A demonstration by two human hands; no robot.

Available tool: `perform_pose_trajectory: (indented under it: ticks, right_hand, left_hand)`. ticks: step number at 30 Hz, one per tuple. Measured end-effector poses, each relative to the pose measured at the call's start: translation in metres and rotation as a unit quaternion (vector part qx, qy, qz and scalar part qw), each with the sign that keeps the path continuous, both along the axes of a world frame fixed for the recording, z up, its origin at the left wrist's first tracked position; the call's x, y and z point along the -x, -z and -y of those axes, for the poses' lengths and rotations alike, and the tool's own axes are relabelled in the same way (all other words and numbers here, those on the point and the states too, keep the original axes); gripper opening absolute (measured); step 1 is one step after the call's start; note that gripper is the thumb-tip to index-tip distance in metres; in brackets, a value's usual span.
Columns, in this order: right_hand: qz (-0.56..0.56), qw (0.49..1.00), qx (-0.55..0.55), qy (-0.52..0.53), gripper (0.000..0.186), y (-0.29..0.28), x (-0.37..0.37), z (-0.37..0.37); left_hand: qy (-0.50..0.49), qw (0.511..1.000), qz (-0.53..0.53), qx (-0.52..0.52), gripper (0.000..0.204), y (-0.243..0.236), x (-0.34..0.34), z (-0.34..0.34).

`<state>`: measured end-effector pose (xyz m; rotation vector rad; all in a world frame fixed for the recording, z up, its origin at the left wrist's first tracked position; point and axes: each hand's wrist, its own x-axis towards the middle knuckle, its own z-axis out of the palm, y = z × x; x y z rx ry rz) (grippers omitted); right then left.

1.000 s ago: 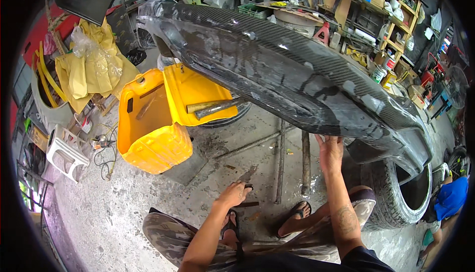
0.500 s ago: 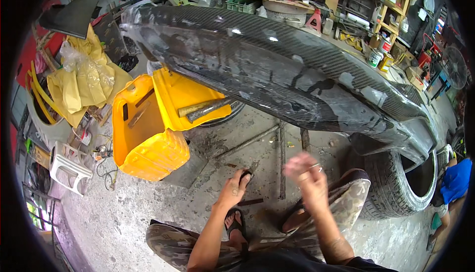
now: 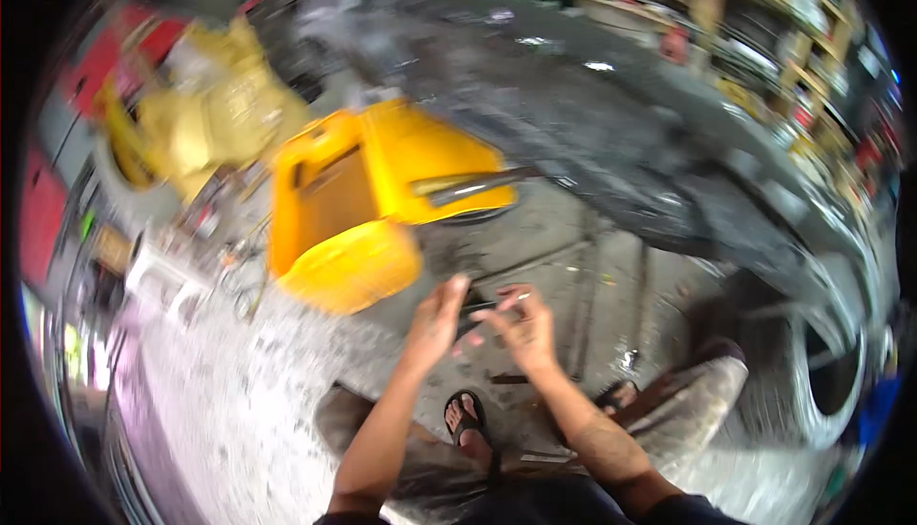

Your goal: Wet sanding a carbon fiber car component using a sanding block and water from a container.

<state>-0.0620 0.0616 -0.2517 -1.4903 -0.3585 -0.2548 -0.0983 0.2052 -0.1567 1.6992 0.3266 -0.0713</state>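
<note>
In front of my knees my two hands meet around a small dark piece, thin-looking and blurred, its kind unclear. My left hand holds it from the left, with fingertips showing beneath it. From the right, my right hand has its thumb and fingers closed at the piece's other end; a ring shows on one finger. Beyond the hands stretches a long dark car body panel with a glossy, patchy surface. Left of it, a cut-open yellow plastic container has tube-like pieces lying on its flap.
A tyre stands at the right under the panel's end. Metal bars lie on the concrete floor. At the left are a white plastic stool and yellow sheeting. Cluttered shelves line the back right.
My right hand has moved left and down to meet my left hand at the small dark piece. The view has swung, so the panel and yellow container sit further right and are blurred.
</note>
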Motion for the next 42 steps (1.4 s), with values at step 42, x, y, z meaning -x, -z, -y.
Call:
perform_pose_trajectory:
  ticks: [42]
  right_hand:
    - [-0.119, 0.923, 0.257, -0.26, 0.035, -0.029, -0.044, 0.015]
  left_hand:
    - [-0.058, 0.986, 0.15, 0.04, 0.044, 0.064, -0.006, 0.003]
